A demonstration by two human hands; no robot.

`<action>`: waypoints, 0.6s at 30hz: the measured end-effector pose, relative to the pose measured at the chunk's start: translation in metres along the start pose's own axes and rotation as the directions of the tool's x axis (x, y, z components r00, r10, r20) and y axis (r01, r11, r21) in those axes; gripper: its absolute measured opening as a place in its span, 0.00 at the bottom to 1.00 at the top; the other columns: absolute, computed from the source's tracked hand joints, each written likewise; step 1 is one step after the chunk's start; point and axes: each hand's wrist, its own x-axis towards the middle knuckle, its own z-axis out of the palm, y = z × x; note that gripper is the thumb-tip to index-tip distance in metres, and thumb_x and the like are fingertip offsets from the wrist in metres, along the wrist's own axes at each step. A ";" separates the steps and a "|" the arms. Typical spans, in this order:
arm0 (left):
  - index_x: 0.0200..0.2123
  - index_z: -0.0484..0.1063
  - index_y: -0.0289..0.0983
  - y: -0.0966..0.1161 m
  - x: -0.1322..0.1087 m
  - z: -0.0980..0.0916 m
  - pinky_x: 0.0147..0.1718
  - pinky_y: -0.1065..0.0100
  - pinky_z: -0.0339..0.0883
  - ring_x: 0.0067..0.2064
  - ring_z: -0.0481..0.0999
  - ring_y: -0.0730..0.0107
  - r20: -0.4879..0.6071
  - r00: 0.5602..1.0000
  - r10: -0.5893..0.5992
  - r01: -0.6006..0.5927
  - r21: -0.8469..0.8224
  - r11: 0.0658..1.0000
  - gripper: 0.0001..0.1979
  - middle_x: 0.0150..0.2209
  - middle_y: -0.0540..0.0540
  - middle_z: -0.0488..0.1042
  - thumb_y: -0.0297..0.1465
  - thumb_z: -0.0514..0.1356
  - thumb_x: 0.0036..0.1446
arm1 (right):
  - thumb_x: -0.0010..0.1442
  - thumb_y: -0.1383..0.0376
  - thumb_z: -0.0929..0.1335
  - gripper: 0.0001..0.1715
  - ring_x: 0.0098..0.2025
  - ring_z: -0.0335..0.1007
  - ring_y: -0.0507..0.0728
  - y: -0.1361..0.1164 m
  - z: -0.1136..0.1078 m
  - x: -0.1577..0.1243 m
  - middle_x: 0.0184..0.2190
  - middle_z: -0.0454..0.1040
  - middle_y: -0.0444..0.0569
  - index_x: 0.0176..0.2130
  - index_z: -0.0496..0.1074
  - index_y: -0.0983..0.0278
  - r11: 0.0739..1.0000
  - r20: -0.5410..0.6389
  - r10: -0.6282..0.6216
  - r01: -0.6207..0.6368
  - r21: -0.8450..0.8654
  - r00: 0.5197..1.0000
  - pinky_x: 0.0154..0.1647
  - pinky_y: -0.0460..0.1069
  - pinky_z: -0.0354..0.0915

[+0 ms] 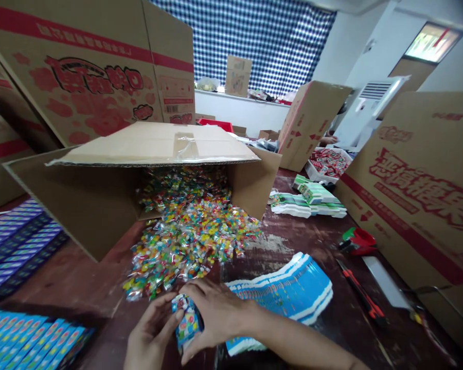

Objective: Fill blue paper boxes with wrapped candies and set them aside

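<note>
Between both hands is a small blue candy box with colourful printing, held near the table's front edge. My left hand grips its left side, thumb on the printed face. Fingers of my right hand wrap round its top and right side. Just beyond the hands, small clear packets of colourful candy spill from a cardboard box lying on its side. A fanned stack of flat blue cartons lies right of my right hand, partly under the forearm. Whether the box's end flap is closed is hidden.
Rows of blue boxes stand at front left, with purple boxes behind. To the right lie a red-black utility knife, a tape dispenser and green cartons. Large cardboard boxes and a basket of red packets stand beyond.
</note>
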 end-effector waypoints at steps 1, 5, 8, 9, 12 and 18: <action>0.42 0.73 0.37 -0.001 0.001 0.000 0.39 0.67 0.75 0.46 0.78 0.55 -0.007 1.000 -0.006 0.006 -0.011 1.000 0.28 0.42 0.44 0.79 0.38 0.74 0.34 | 0.44 0.45 0.74 0.53 0.57 0.61 0.65 -0.001 0.000 0.000 0.57 0.65 0.55 0.61 0.56 0.60 0.998 0.018 -0.014 0.015 -0.056 1.000 0.52 0.56 0.64; 0.42 0.72 0.38 0.002 0.001 -0.001 0.39 0.69 0.74 0.45 0.77 0.58 -0.014 1.000 0.001 -0.001 -0.032 0.999 0.29 0.40 0.45 0.79 0.37 0.74 0.35 | 0.46 0.44 0.73 0.50 0.58 0.60 0.66 0.000 0.005 0.005 0.57 0.64 0.56 0.59 0.56 0.61 0.989 0.010 -0.064 0.065 -0.133 0.998 0.50 0.57 0.66; 0.38 0.72 0.38 0.010 -0.002 -0.006 0.37 0.70 0.73 0.42 0.76 0.60 0.034 0.999 0.016 -0.016 -0.002 1.000 0.25 0.36 0.47 0.77 0.37 0.74 0.35 | 0.44 0.43 0.73 0.50 0.57 0.61 0.65 0.000 0.009 0.008 0.56 0.66 0.55 0.58 0.57 0.62 0.987 0.018 -0.120 0.121 -0.110 0.993 0.51 0.57 0.66; 0.36 0.71 0.37 0.013 -0.003 -0.009 0.36 0.70 0.73 0.40 0.76 0.62 0.058 0.998 0.018 -0.019 0.013 1.000 0.23 0.34 0.48 0.77 0.37 0.74 0.36 | 0.44 0.44 0.73 0.51 0.57 0.61 0.64 -0.001 0.010 0.009 0.56 0.66 0.55 0.59 0.57 0.62 0.984 0.034 -0.147 0.149 -0.095 0.989 0.52 0.56 0.65; 0.31 0.69 0.37 0.019 -0.006 -0.021 0.33 0.72 0.72 0.36 0.74 0.66 0.064 0.998 0.012 -0.014 0.037 0.999 0.21 0.30 0.50 0.74 0.36 0.74 0.36 | 0.44 0.47 0.75 0.56 0.59 0.60 0.63 -0.005 0.008 0.013 0.60 0.63 0.54 0.64 0.51 0.59 0.981 0.070 -0.188 0.191 -0.030 0.980 0.55 0.54 0.63; 0.47 0.69 0.39 0.018 -0.022 -0.045 0.36 0.70 0.71 0.39 0.75 0.64 -0.131 0.991 0.027 -0.028 -0.006 1.000 0.30 0.42 0.48 0.74 0.36 0.72 0.39 | 0.50 0.54 0.75 0.35 0.40 0.74 0.57 -0.005 0.015 0.011 0.42 0.77 0.47 0.55 0.67 0.58 0.949 0.069 0.072 -0.090 0.304 0.995 0.38 0.47 0.66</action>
